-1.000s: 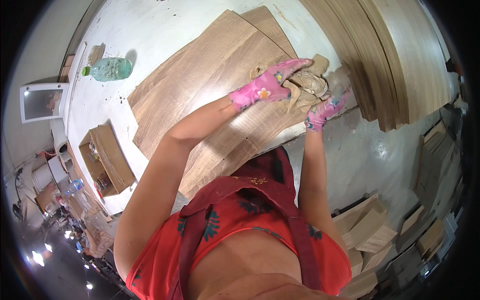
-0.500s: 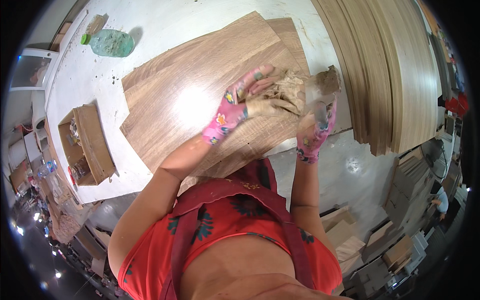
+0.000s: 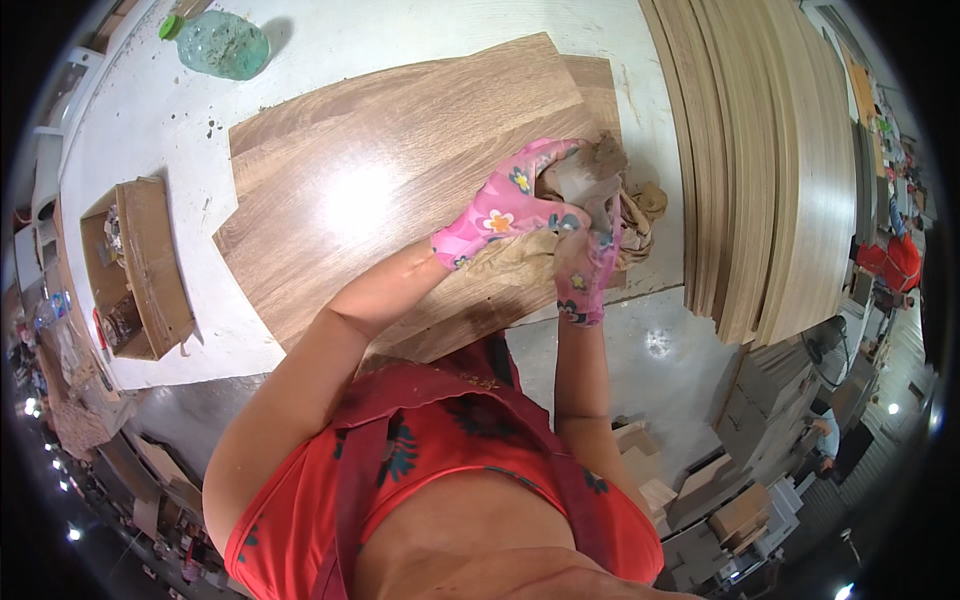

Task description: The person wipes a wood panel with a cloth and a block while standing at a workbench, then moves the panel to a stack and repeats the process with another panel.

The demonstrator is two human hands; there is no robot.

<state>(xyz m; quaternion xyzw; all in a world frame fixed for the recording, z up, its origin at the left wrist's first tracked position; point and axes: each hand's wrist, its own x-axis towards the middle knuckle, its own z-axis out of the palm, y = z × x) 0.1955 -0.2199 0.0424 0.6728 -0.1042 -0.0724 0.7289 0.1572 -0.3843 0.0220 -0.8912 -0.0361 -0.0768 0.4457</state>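
My right hand (image 3: 588,262), in a pink flowered glove, is closed round a translucent plastic container (image 3: 580,183) with a crusty brown end. My left hand (image 3: 515,195), gloved alike, meets it there, fingers curled along the container's far side and thumb near the right hand. Below both hands a crumpled tan rag (image 3: 510,262) spreads over the wood-grain board (image 3: 400,150), and bunches up again to the right of the container. Exactly what the container is, I cannot make out behind the gloves.
A second board (image 3: 598,85) lies under the first on the white table (image 3: 130,240). Tall stacked wood-grain panels (image 3: 740,150) stand at right. At left are a cardboard box (image 3: 160,270) of small items and a green-capped bottle (image 3: 222,45). Another person (image 3: 825,435) is far off at right.
My left hand has left the rag and come to the container. My right hand has brought the container left, over the rag. The whole view has shifted slightly.
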